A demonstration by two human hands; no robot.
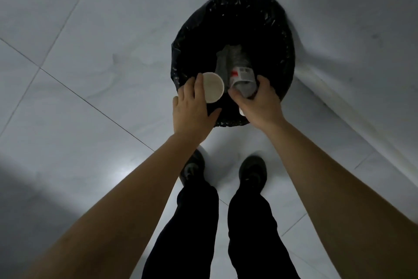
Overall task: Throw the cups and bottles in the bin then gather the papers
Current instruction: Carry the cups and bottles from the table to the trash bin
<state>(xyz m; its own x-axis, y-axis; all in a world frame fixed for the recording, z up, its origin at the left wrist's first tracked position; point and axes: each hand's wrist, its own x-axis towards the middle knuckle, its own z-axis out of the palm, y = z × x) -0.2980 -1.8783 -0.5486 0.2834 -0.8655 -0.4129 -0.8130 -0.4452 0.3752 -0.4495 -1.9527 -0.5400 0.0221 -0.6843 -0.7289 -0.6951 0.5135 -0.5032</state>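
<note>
Head view, straight down on a bin (280,30) lined with a black bag, standing on pale floor tiles (90,30) near a wall (362,18). Over the near rim of the bin, 2 hands. Left hand (192,106) with fingers spread, apparently letting go of, or only lightly touching, a white paper cup (212,87) tipped so its open mouth faces up and toward the camera; cannot tell whether any finger grips it. Cup just inside the bin's near-left rim, above the dark opening, so a release should drop it in rather than onto the floor. Right hand (260,100) clenched around a clear plastic bottle (239,68) with a red-and-white label, neck end pointing down into the middle of the bin, base end hidden in the fist; held nose-first, probably so it slides in cleanly. Below the right hand, a small white shape at the bin's near edge, too hidden to name. Nearer than the bin, 2 dark shoes (192,168) and dark trouser legs. No papers in view; gathering them not yet begun, judging from this. Bin stage likely close to its end for these 2 items.
</note>
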